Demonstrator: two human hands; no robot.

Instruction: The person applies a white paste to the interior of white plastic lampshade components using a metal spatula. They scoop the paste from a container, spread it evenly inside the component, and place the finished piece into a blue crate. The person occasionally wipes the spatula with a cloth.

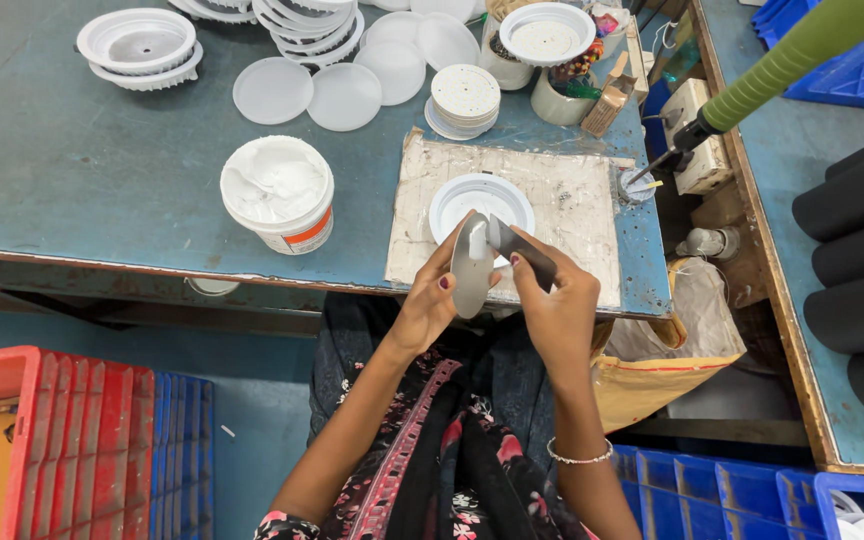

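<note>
I am watching the left hand (430, 300) pinching a thin grey metal disc (471, 265) by its edge, fingers closed on the rim and the disc standing nearly upright just above the thumb. The right hand (552, 300) is gripping a dark flat spreader blade (514, 248), closed around it, with the tip touching the disc's face, where a white smear is showing. I am judging the disc as light, stiff and probably slick where pasted, so the bare rim looks like the safest hold. Just beyond both hands a round white plastic housing (481, 203) is sitting on a stained board (572, 200). Left of the left hand, an open white tub of white paste (277, 192) is standing.
</note>
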